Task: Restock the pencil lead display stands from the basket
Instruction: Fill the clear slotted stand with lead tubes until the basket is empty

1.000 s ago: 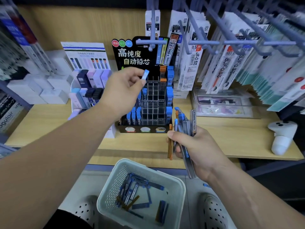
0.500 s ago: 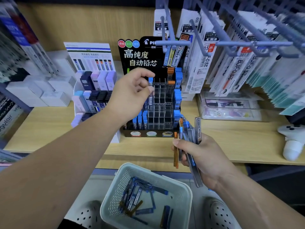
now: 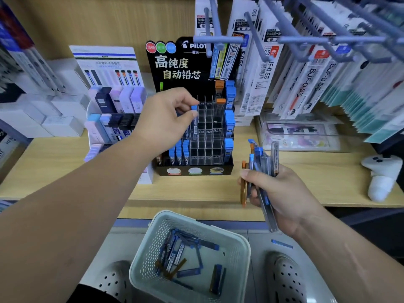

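Roughly, progress: we judged it partway; many stand (image 3: pixel 194 169) slots sat bare, basket (image 3: pixel 244 243) held more cases (image 3: pixel 175 254).
Left hand (image 3: pixel 161 119): we pinched a blue-capped case (image 3: pixel 194 108) over a stand slot.
Right hand (image 3: pixel 282 193): we gripped a spare bundle (image 3: pixel 262 162).

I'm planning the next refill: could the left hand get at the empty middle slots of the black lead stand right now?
Probably yes. The left hand, pinching a blue-capped lead case, hovers at the upper row of the stand; nothing stands between it and the empty slots.
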The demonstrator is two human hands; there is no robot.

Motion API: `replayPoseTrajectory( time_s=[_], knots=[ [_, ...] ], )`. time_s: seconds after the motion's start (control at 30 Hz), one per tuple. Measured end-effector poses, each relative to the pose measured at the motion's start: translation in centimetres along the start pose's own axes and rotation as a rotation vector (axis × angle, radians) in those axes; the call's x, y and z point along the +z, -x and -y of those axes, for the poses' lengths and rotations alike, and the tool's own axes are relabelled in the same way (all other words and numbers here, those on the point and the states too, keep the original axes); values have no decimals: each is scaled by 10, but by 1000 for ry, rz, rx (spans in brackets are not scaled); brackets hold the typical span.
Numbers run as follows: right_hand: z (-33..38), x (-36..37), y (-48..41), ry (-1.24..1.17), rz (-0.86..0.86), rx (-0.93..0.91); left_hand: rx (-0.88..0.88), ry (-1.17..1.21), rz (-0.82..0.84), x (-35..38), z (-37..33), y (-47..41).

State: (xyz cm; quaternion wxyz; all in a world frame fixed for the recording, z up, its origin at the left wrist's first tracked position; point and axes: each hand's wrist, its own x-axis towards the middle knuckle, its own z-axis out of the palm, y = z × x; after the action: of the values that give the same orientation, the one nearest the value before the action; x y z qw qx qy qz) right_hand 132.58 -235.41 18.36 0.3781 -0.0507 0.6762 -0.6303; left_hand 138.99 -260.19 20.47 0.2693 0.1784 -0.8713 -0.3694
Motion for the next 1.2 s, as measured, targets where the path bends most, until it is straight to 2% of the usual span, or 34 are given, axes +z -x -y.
replayPoseTrajectory(
  time_s=[0.17,0.33,0.57,0.93,1.1,1.2],
  knots=[
    [10,-20,-5,-38,-35,-25,24,-90,27,0,1,-3],
    [12,-26,-7,-64,-30,-36,108,-261,-25,9,5,2],
    [3,-16,-6,-26,34,-6,89,-394,-114,13,3,1],
    [-2,-20,-4,38,96,-18,113,-391,-49,9,0,0],
    [-10,-51,11,14,78,-26,281,-329,-124,13,-33,12],
    [-18,-88,26,32,18,-46,331,-223,-58,41,-65,33]
  ],
)
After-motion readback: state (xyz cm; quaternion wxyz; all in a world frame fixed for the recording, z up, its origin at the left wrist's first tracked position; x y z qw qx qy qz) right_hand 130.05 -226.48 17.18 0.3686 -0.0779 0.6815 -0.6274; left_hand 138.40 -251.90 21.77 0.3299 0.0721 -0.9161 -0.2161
